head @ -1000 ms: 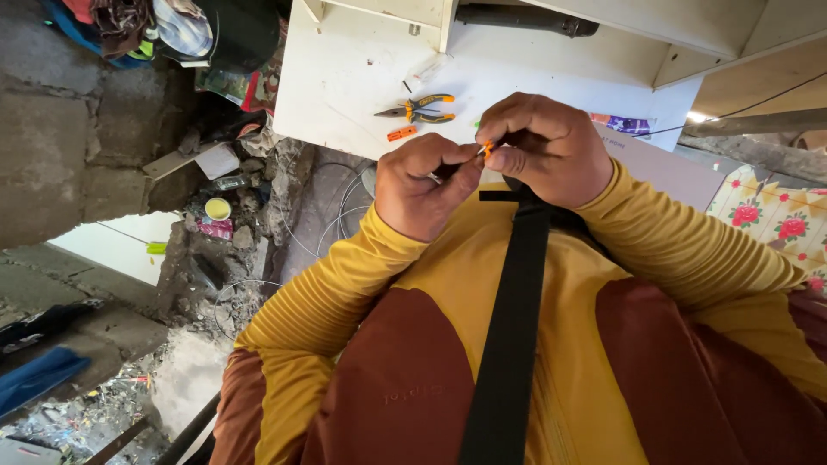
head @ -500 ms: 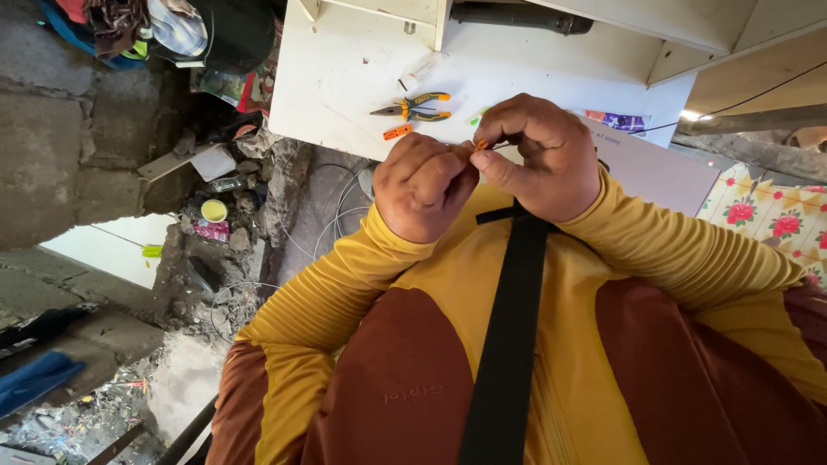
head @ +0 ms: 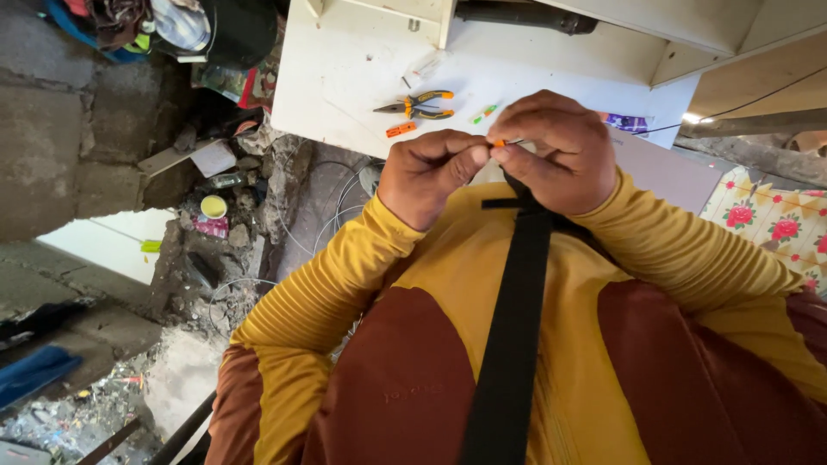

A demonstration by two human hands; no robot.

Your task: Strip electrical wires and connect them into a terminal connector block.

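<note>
Near the upper right of the frame we see a small purple packet (head: 627,123) lying flat on the white table (head: 345,77), half hidden behind our right hand. At middle left, down among the rubble (head: 250,215), lies a flat red wrapper (head: 204,226), and just above it a small round tub (head: 212,206) with a yellow top; we cannot tell what is in it. A white slab (head: 211,157) rests on the stones above that. At the top left corner sits a heap of cloth and bags (head: 146,26), its contents unclear.

On the table, at upper centre, lie pliers (head: 418,105) with orange and black handles, an orange clip (head: 401,130) just below them, and a green and orange bit (head: 484,112) to their right.

Our left hand (head: 424,176) is curled nearly closed, thumb and forefinger pinched. Our right hand (head: 556,155) is likewise curled, fingertips meeting those of the left. Between the two pinches, at upper centre of the frame and above our chest, we hold a tiny orange piece (head: 498,143) with a thin wire (head: 515,140) running from it under the right fingers. A black strap (head: 517,327) runs down our yellow and brown shirt (head: 405,379) below the hands.
</note>
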